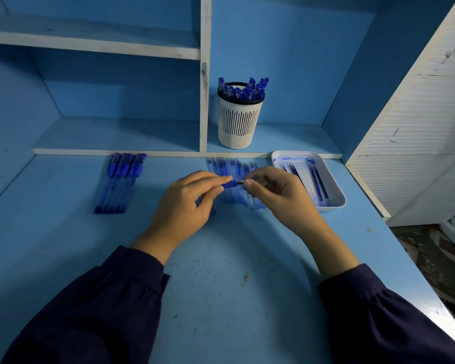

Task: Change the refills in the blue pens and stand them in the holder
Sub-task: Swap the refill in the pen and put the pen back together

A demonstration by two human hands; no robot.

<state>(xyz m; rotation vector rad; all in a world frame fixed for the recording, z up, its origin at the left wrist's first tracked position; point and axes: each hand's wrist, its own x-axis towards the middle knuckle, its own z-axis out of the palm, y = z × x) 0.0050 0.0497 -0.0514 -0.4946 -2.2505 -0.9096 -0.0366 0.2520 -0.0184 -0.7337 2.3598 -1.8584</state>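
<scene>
A blue desk (pixel 221 298) fills the lower half of the frame, its surface scuffed and speckled. Behind it, across the top of the frame, stands a blue shelf unit (pixel 205 74) with white edges and a white upright divider. A white slatted panel (pixel 418 127) runs down the right edge.

Two dark sleeves (pixel 103 311) come in from the bottom corners, and the hands meet just above the centre of the frame. The left hand (pixel 184 208) grips a blue pen (pixel 229 184) by its ribbed grip, thumb and fingers curled around it. The right hand (pixel 276 190) pinches the dark tip end of the same pen between thumb and fingertips. The pen lies roughly level between the two hands, above the desk.

A white tray (pixel 331 207) sits on the desk at centre right, just beside the right hand, with refills (pixel 318 185) lying in it and blue ink smeared on its far wall. A white slotted holder (pixel 238 122) stands upright on the lowest shelf, above the hands and right of the divider, packed with capped pens (pixel 243 89).

A row of blue pens (pixel 121 182) lies side by side at centre left. A second row of thin clear refills (pixel 229 166) lies on the desk behind the hands, partly hidden by them. A small dark piece (pixel 212 212) lies by the left thumb, too small to tell what it is.
</scene>
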